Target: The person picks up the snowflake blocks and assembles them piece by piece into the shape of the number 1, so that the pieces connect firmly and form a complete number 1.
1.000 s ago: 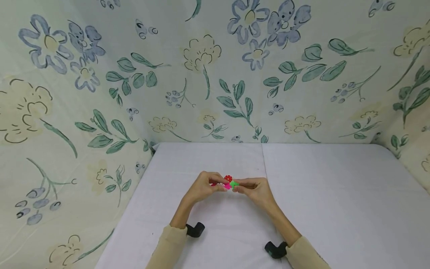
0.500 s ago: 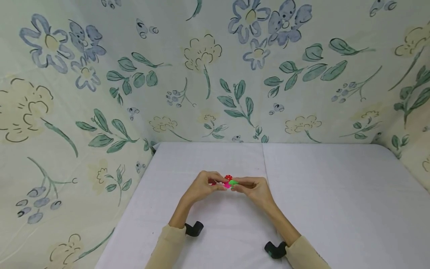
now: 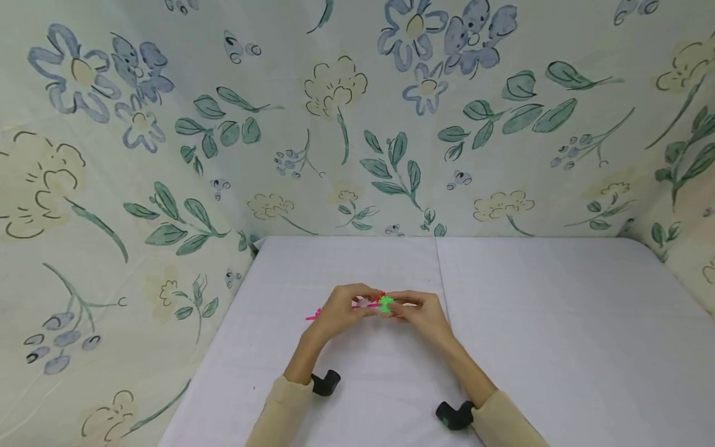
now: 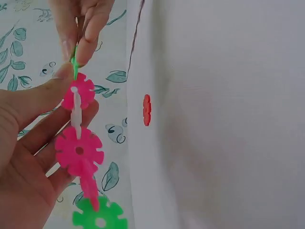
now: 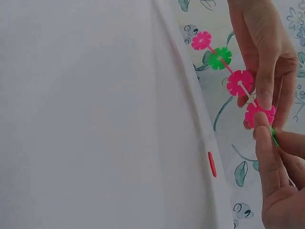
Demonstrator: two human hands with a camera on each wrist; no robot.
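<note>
Both hands meet above the white-covered table, holding a chain of slotted snowflake discs. The left hand [image 3: 342, 307] pinches its near end at a pink disc [image 4: 79, 93], thumb over the disc's edge. From there the chain runs on through a white disc [image 4: 76, 114], another pink disc [image 4: 71, 152], a green disc [image 5: 219, 58] and a last pink disc [image 5: 201, 40]. Against the near pink disc, the right hand [image 3: 424, 313] pinches a green disc [image 3: 386, 303] between thumb and fingers. Fingers partly cover this joint in both wrist views.
A loose red disc [image 4: 147, 110] lies on the white cloth [image 3: 530, 335] just beyond the hands. Black wrist-worn devices [image 3: 326, 382] stick out by both sleeves. Floral fabric [image 3: 357, 124] hangs behind the table and along its sides.
The chain has swung so its far pink end now shows left of the left hand. The right hand's green disc has turned to show more of its face. The red disc is now mostly covered.
</note>
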